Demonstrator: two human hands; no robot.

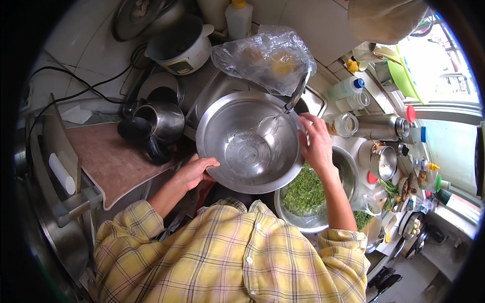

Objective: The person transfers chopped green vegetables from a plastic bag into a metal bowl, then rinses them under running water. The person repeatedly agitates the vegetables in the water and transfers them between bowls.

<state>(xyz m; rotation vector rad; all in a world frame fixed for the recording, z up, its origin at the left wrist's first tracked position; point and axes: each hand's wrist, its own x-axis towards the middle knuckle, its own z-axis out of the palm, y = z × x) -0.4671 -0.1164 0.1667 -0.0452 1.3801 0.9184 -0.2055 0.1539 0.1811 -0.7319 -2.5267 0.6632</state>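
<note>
A wide stainless-steel bowl (214, 130) is over the sink, tilted slightly towards me. Water runs from the chrome faucet (299, 91) into it, and a shallow pool ripples at the bottom. My left hand (193, 172) grips the near left rim, thumb on top and fingers underneath. At the right rim, just beside the faucet, my right hand (316, 142) holds the bowl; its fingers are slightly blurred. Under my right forearm stands a second steel bowl (350, 170) with chopped green leaves (305, 193) in it.
Behind the faucet lies a clear plastic bag (261, 53) with yellowish contents. A steel kettle (166, 121) and a white rice cooker (189, 51) stand to the left, near a brown mat (102, 147). Several jars and bottles, including a steel flask (375, 126), line the right side.
</note>
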